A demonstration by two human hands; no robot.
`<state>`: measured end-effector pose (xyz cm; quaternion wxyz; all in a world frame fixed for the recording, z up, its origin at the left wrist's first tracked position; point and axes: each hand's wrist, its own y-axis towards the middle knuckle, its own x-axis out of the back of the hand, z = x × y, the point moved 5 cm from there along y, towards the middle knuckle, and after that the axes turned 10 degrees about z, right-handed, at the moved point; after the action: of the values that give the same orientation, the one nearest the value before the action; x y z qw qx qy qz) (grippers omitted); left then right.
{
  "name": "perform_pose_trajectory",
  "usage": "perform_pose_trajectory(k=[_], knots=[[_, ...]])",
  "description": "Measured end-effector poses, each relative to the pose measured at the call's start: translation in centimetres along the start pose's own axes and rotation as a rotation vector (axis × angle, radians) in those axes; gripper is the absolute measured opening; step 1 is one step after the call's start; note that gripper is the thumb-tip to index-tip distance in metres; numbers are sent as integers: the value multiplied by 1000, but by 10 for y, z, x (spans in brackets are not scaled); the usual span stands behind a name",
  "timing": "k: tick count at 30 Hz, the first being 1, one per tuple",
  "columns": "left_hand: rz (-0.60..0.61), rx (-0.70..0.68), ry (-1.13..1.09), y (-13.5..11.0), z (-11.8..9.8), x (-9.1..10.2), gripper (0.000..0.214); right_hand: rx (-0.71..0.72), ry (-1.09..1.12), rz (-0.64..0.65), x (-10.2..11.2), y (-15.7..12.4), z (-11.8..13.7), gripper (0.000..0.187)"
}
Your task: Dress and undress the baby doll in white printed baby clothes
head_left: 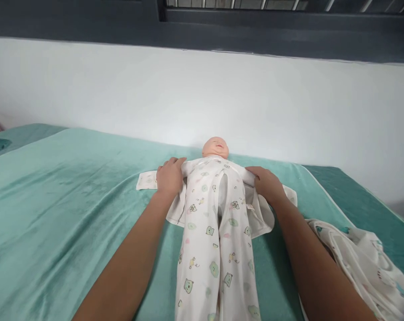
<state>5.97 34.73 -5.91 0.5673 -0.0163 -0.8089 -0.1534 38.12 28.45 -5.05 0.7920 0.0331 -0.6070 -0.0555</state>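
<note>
A baby doll (pixel 215 147) lies on its back, its head towards the wall. White baby pants (pixel 208 232) with green animal prints cover its body up to the neck, the legs stretching towards me and an oval gap at the crotch. Spread out under them is a white baby shirt (pixel 262 218), its sleeves sticking out on both sides. My left hand (pixel 171 178) is closed at the upper left edge of the pants, above the left sleeve. At the upper right edge, my right hand (pixel 268 185) grips the cloth with curled fingers. Both hands' fingertips are partly hidden.
A green plush cover (pixel 88 200) lies under everything. Crumpled white printed cloth (pixel 365 263) rests at the lower right, beside my right forearm. Behind the doll's head rises a white wall (pixel 155 93), with a dark window frame (pixel 255 31) above.
</note>
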Motion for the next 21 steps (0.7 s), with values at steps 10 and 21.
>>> perform_pose_trajectory(k=[10, 21], knots=[[132, -255, -44, -7, -20, -8, 61, 384, 35, -5, -11, -11, 62, 51], [203, -49, 124, -6, 13, -4, 49, 54, -155, 103, -17, 1, 20, 40]])
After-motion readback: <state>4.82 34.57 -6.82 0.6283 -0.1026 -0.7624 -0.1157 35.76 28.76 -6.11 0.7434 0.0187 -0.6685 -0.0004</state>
